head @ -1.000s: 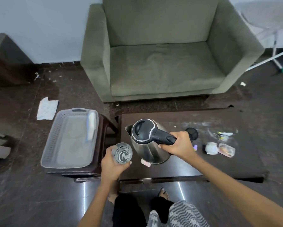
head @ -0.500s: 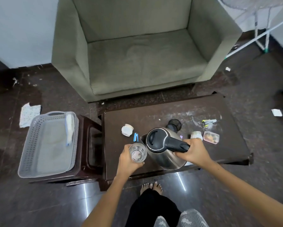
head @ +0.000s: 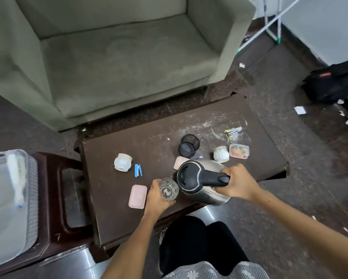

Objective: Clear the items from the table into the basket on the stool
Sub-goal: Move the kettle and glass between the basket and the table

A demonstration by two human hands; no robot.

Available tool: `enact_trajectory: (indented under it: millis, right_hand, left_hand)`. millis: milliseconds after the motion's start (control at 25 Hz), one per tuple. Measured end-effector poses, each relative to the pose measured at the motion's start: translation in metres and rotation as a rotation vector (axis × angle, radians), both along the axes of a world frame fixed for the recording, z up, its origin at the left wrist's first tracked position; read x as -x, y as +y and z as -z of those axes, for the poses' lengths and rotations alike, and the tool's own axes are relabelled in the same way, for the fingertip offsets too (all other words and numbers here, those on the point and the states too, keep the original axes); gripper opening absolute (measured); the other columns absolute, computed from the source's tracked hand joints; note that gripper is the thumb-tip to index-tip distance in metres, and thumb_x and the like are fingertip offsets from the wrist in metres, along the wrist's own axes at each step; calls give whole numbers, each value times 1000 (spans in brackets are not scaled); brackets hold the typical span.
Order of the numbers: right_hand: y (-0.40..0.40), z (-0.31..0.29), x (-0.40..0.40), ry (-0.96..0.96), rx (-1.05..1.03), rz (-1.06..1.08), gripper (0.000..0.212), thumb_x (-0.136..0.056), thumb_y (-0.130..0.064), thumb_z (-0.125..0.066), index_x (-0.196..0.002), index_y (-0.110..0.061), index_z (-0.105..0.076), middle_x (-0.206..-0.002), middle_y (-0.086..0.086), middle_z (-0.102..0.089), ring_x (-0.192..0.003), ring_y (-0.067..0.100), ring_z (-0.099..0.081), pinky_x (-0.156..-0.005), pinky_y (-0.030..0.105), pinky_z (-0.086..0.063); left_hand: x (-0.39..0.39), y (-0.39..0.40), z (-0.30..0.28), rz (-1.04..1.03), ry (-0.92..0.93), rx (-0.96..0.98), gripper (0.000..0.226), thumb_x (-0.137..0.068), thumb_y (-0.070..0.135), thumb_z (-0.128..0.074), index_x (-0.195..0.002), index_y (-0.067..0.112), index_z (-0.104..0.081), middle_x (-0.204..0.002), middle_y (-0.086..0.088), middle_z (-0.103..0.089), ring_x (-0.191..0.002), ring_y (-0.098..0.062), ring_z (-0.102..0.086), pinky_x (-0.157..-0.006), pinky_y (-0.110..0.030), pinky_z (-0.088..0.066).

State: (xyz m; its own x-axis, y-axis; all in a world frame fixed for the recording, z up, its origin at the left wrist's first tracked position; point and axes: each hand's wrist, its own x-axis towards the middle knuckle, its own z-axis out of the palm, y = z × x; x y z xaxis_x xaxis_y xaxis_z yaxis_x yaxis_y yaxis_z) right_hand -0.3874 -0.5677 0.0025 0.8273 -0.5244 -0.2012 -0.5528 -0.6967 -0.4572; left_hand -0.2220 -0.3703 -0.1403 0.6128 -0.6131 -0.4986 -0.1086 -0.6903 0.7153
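Two hands in view. Left hand wraps round one clear glass, held over the near edge of the desk. Right hand grips the black handle of one steel kettle; kettle sits just right of the glass, touching or nearly so, can't tell if it is lifted off the desk.

On the desk, counted: two white cups, one left, one right. One black mesh pen holder, far of the kettle. Two pink flat boxes, one near left, one partly hidden behind the kettle. One small clear box with coloured bits, right of the right cup. One blue clip-like thing beside the left cup. One small bunch of clips or pins, far right, too small to tell.

One grey basket on one dark brown stool, left of the desk, holding one white tube-like item.

Desk top dark brown, dusty, white scuffs at far right. Floor dark, glossy, paper scraps. One green armchair far side. One black bag far right, white rack legs by the wall.
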Motion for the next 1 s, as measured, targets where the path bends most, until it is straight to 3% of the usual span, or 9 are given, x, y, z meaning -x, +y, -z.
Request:
enact_trajectory:
  millis: [280,440,560,680,760,840,1000]
  right_hand:
    - [-1,25,5,97,46,-9,36,-50,-38,-59,-45,-9,-40,-40,3,-33,-44,15,-23,-43,26,-20]
    - [3,28,3,147,55,-22,34,-50,-39,-60,-45,-13,-39,-41,7,-37,-45,18,-25,-43,25,-19]
    - [4,23,-4,219,52,-63,32,-52,-40,-60,-47,-12,-44,-44,11,-46,-44,22,-34,-45,28,-27]
    - [10,18,-12,314,98,-137,34,-55,-44,-56,-49,-13,-42,-45,9,-42,-49,27,-39,-49,32,-36]
    - [13,16,-18,367,125,-185,36,-57,-44,-54,-49,-14,-34,-44,5,-34,-53,28,-39,-48,31,-30]
    - [16,15,-23,410,131,-215,38,-59,-40,-56,-50,-15,-30,-45,3,-31,-55,29,-38,-47,29,-26]
    - [21,8,-32,475,152,-256,34,-64,-37,-57,-52,-14,-35,-50,2,-37,-58,30,-43,-51,29,-33]
  left_hand:
    - [4,-5,29,26,-3,18,79,-47,32,-84,-109,21,-36,-111,-5,-56,-100,-25,-60,-85,-39,-51]
    - [3,-2,24,67,-10,34,93,-45,31,-89,-123,17,-40,-125,-3,-52,-115,-24,-53,-95,-37,-46]
    - [5,8,18,31,-44,27,103,-48,30,-90,-135,11,-38,-135,-5,-47,-125,-22,-45,-100,-33,-41]
    - [8,19,18,-10,-78,27,86,-57,27,-87,-131,14,-46,-127,-5,-54,-119,-22,-51,-95,-27,-41]
    - [8,20,18,5,-101,7,79,-63,24,-83,-133,13,-47,-126,-6,-56,-119,-22,-53,-94,-26,-41]
    - [8,19,16,31,-126,-30,78,-68,25,-81,-136,15,-45,-127,-5,-55,-117,-22,-54,-93,-30,-45]
    - [9,15,7,48,-149,-123,78,-71,31,-78,-139,22,-41,-124,-4,-52,-114,-22,-55,-89,-37,-50]
